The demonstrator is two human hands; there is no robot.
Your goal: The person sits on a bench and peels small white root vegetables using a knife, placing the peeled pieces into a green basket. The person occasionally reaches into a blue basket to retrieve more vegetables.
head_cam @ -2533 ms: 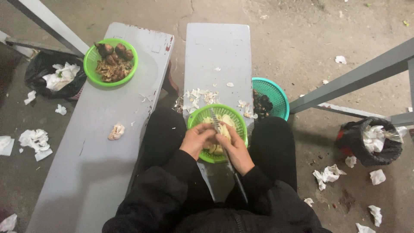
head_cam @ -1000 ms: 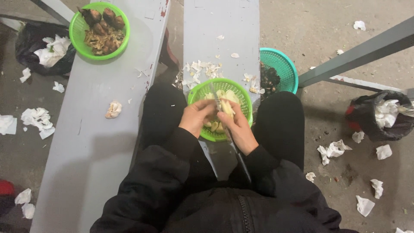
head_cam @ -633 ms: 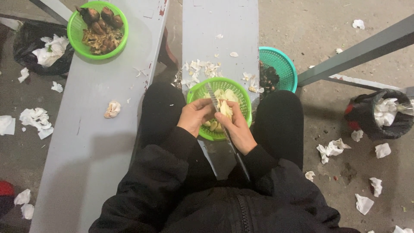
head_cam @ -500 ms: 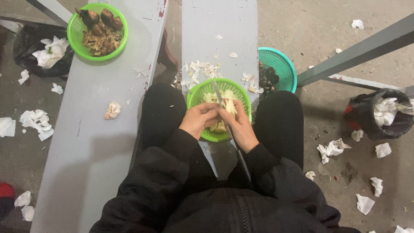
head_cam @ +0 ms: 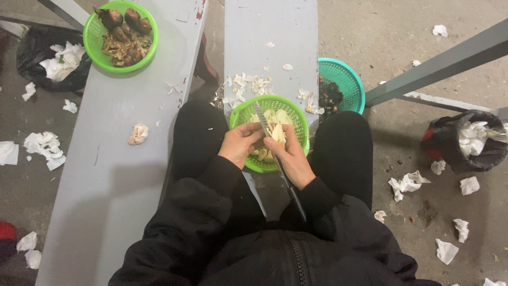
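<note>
Head camera is showing the right hand [head_cam: 290,159] gripping a knife [head_cam: 263,121] and the left hand [head_cam: 241,145] pinching a pale piece [head_cam: 277,132] over the green basket [head_cam: 296,119]; the blade is sitting close to fingers, so it could slip and cut.

near basket [head_cam: 296,114]: bright green plastic mesh, slightly glossy
teal basket [head_cam: 346,79]: plastic mesh
knife [head_cam: 261,117]: thin metal blade, dull sheen
benches [head_cam: 121,159]: grey painted boards, matt, scuffed
sleeves [head_cam: 206,212]: black cloth, matt
floor [head_cam: 402,32]: rough concrete
floor scraps [head_cam: 45,145]: crumpled white paper
</note>
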